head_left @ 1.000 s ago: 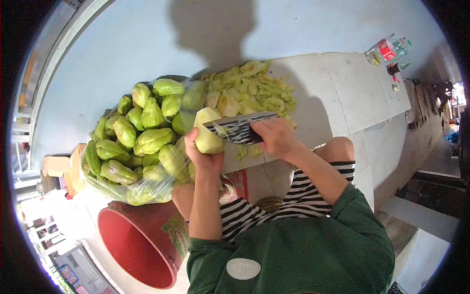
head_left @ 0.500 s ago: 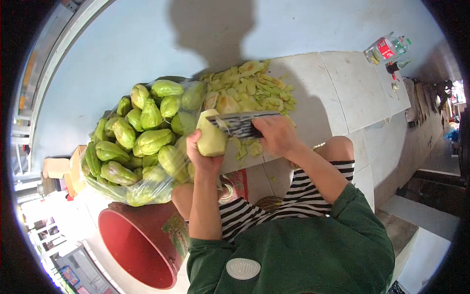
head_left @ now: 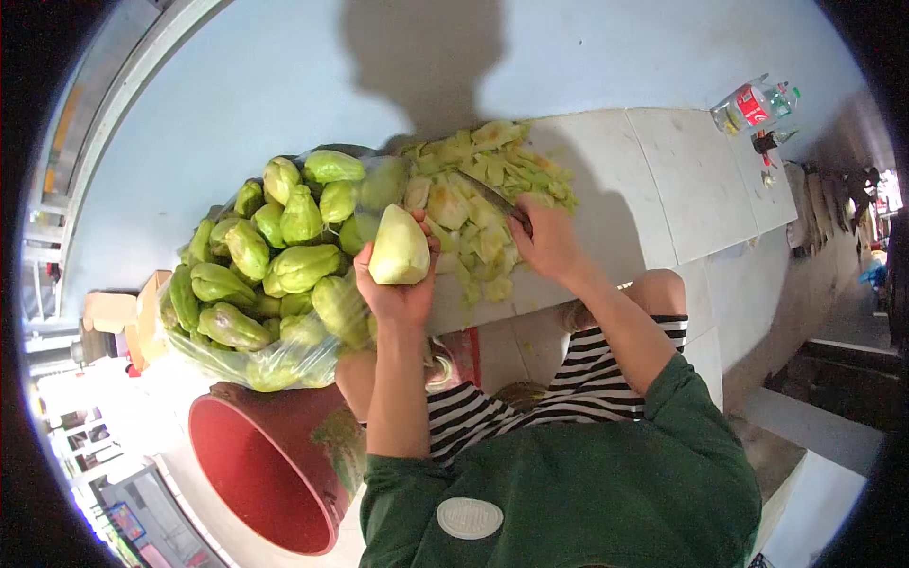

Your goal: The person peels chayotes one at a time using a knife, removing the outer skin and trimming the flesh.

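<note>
A pale, peeled chayote point(head_left: 401, 248) rests in my left hand point(head_left: 398, 298), the fingers wrapped around its sides and the narrower end pointing up. My right hand point(head_left: 547, 241) grips a knife point(head_left: 488, 194) by its handle; its dark blade slants up and left over the peelings, apart from the chayote. Beneath and behind the knife lies a heap of green and yellowish peelings point(head_left: 492, 156) on the tiled ledge. Left of my left hand, a clear plastic bag point(head_left: 284, 364) bulges with several unpeeled green chayotes point(head_left: 248, 248).
A red bucket point(head_left: 213, 464) lies tipped toward the left, below the bag. Plastic bottles point(head_left: 748, 109) and a small dark bottle point(head_left: 769, 142) stand at the ledge's far right by the wall. A cardboard box point(head_left: 151, 322) sits behind the bag.
The knife has come away from the chayote and moved right, its blade now turned edge-on. My left hand has turned the chayote and tilted it.
</note>
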`<state>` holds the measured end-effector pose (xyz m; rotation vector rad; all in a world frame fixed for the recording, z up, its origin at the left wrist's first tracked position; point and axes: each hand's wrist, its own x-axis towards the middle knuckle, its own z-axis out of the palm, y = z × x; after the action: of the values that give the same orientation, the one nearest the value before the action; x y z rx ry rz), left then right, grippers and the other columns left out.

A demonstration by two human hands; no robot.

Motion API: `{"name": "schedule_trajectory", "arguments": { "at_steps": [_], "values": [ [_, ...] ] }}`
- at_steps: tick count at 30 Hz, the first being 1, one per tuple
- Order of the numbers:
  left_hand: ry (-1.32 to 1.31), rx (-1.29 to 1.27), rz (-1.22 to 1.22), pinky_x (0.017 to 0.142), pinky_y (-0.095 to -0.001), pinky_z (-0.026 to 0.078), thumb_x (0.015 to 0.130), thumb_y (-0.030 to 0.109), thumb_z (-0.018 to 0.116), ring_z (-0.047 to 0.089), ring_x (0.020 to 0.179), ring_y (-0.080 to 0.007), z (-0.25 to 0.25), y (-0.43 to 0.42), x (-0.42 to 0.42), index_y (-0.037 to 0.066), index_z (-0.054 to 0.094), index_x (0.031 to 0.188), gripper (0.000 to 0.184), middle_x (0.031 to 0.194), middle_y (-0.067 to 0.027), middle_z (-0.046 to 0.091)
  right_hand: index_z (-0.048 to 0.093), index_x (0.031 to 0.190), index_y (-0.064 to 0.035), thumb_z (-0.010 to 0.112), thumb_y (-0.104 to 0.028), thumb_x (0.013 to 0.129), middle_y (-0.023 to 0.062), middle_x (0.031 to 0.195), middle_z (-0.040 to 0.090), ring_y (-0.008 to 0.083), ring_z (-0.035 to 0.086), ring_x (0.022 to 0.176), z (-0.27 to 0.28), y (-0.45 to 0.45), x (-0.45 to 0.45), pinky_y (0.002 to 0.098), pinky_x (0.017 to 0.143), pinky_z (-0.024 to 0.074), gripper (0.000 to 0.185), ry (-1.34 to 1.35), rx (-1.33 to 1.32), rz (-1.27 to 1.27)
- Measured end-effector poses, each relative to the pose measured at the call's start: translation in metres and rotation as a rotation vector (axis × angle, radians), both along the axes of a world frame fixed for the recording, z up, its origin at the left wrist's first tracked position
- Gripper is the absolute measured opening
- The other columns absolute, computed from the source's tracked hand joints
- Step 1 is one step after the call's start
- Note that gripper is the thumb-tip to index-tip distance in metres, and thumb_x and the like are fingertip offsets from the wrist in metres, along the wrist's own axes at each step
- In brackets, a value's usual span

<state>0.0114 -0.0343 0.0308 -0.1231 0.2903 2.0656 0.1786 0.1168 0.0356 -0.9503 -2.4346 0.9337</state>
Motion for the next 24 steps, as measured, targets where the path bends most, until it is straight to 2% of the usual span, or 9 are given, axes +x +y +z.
{"name": "schedule_trajectory", "arguments": {
  "at_steps": [7,9,11,14,16,18,19,22,24],
  "values": [
    [-0.024,-0.118,0.046,0.093,-0.0426,0.048,0.084,0.026,0.038,0.058,0.105,-0.0343,-0.002,0.002,0.001,-0.008,0.049,0.125,0.054,0.117,-0.0224,0.058,0.053,0.096,-0.0018,0.058,-0.018,0.087,0.0204,0.071,0.062,0.0415,0.062,0.068,-0.008,-0.018,0.006,0.0491,0.061,0.0477,0.019,0.051,-0.037,0.060],
    [-0.017,-0.150,0.068,0.094,-0.0428,0.048,0.085,0.026,0.038,0.058,0.105,-0.0340,-0.003,0.002,0.003,-0.007,0.049,0.124,0.052,0.116,-0.0213,0.058,0.054,0.090,-0.0003,0.060,-0.015,0.088,0.0189,0.067,0.059,0.0357,0.058,0.058,-0.011,-0.018,0.007,0.0399,0.053,0.0437,0.016,0.123,0.019,0.075],
    [-0.011,-0.180,0.095,0.095,-0.0430,0.048,0.086,0.026,0.038,0.058,0.105,-0.0338,-0.007,0.003,0.002,-0.006,0.050,0.124,0.051,0.116,-0.0202,0.059,0.054,0.090,-0.0003,0.061,-0.015,0.088,0.0185,0.066,0.058,0.0352,0.057,0.057,-0.010,-0.023,0.009,0.0394,0.052,0.0433,0.017,0.115,0.021,0.085],
    [-0.036,-0.191,0.083,0.089,-0.0460,0.051,0.086,0.024,0.042,0.059,0.102,-0.0333,-0.011,-0.001,-0.002,-0.001,0.053,0.120,0.044,0.116,-0.0202,0.059,0.055,0.088,-0.0004,0.062,-0.016,0.088,0.0178,0.065,0.058,0.0341,0.057,0.056,-0.008,-0.030,0.010,0.0388,0.052,0.0427,0.017,0.099,-0.017,0.120],
    [-0.005,-0.275,0.086,0.087,-0.0448,0.050,0.089,0.031,0.049,0.060,0.101,-0.0316,-0.004,0.001,-0.001,0.003,0.055,0.119,0.041,0.111,-0.0166,0.062,0.056,0.087,-0.0006,0.062,-0.016,0.088,0.0174,0.065,0.058,0.0334,0.057,0.056,-0.002,-0.034,0.010,0.0387,0.052,0.0426,0.017,0.091,-0.054,0.148],
    [0.022,-0.290,0.119,0.087,-0.0440,0.051,0.089,0.037,0.052,0.060,0.100,-0.0313,-0.008,0.005,-0.002,0.003,0.055,0.118,0.044,0.109,-0.0159,0.062,0.056,0.095,-0.0014,0.061,-0.017,0.087,0.0204,0.077,0.063,0.0398,0.062,0.070,0.005,-0.037,0.011,0.0469,0.062,0.0471,0.018,0.075,-0.133,0.186],
    [0.045,-0.304,0.150,0.086,-0.0432,0.051,0.089,0.042,0.055,0.060,0.099,-0.0310,-0.010,0.006,-0.002,0.003,0.055,0.117,0.048,0.106,-0.0152,0.063,0.056,0.095,-0.0014,0.061,-0.017,0.087,0.0204,0.077,0.063,0.0398,0.062,0.070,0.002,-0.038,0.012,0.0469,0.062,0.0471,0.018,0.075,-0.133,0.188],
    [0.081,-0.178,0.082,0.085,-0.0419,0.051,0.089,0.043,0.056,0.061,0.096,-0.0296,-0.011,0.003,-0.006,0.005,0.055,0.117,0.048,0.102,-0.0137,0.062,0.056,0.100,-0.0012,0.063,-0.013,0.082,0.0205,0.079,0.062,0.0407,0.061,0.072,-0.006,-0.041,0.015,0.0472,0.063,0.0473,0.023,0.154,-0.066,0.186],
    [0.198,-0.293,0.112,0.084,-0.0399,0.052,0.087,0.038,0.058,0.061,0.094,-0.0283,-0.004,0.002,-0.003,0.005,0.054,0.119,0.046,0.100,-0.0122,0.062,0.055,0.105,-0.0027,0.066,-0.011,0.074,0.0171,0.084,0.063,0.0376,0.062,0.076,-0.007,-0.044,0.018,0.0439,0.065,0.0482,0.034,0.153,0.205,0.135]
  ]
}}
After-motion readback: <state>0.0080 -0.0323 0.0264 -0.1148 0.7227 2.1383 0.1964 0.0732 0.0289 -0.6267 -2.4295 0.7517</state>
